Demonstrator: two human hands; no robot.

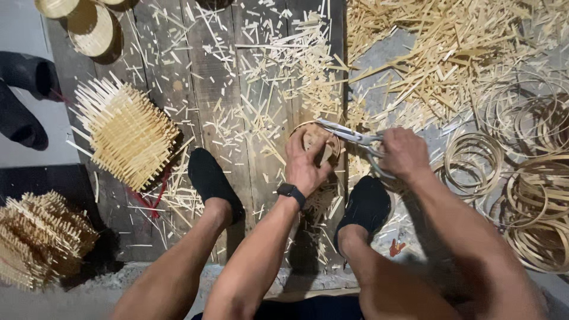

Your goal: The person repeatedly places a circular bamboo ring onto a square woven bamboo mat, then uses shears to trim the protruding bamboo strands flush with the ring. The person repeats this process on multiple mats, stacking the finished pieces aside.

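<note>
- Bamboo, pale and woven, makes up the small round basket [314, 142] that sits between the two hands, above the gap between the person's black shoes.
- Left hand [305, 163], a dark watch [290, 191] at its wrist, is wrapped over the near side of the basket, fingers closed against it.
- Right hand [404, 153] is curled shut around the handles of a pair of metal scissors [349, 136]; the blades reach left to the basket's upper rim (how far they gape I cannot tell).
- Offcuts [267, 77] of split bamboo litter the dark wooden planks [201, 89] beneath.
- Coiled bamboo rings [474, 160] lie in heaps to the right of the scissors hand.
- Stacks of untrimmed woven pieces [124, 133] with bristling ends rest at the left, well apart from the hands.
</note>
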